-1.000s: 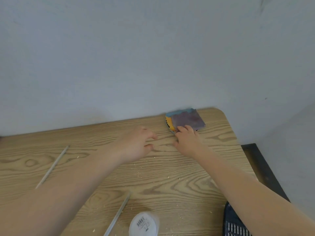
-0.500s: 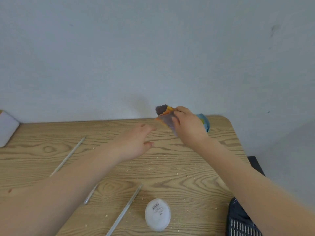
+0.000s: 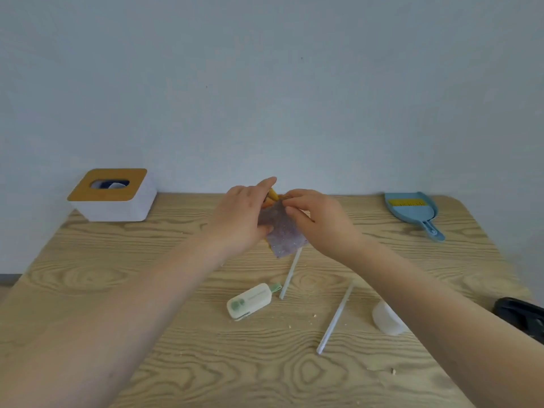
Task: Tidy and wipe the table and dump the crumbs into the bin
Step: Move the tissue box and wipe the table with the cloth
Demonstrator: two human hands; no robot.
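Note:
Above the middle of the wooden table (image 3: 147,290), both my hands hold a small purple and orange cloth (image 3: 284,234). My left hand (image 3: 241,216) grips its left side with the forefinger sticking up. My right hand (image 3: 321,219) pinches its top right edge. The cloth hangs clear of the table. A blue dustpan (image 3: 412,214) with a yellow brush in it lies at the back right. Crumbs (image 3: 315,315) are scattered over the near half of the table.
A white tissue box (image 3: 114,197) with a wooden lid stands at the back left. Two white sticks (image 3: 290,273) (image 3: 335,319), a small white and green device (image 3: 250,301) and a white lid (image 3: 385,319) lie mid-table. A black bin (image 3: 521,316) is beside the right edge.
My right hand lifted the cloth off the back right corner and brought it to the table's middle, where my left hand took hold too. The view swung left, showing the tissue box and dustpan.

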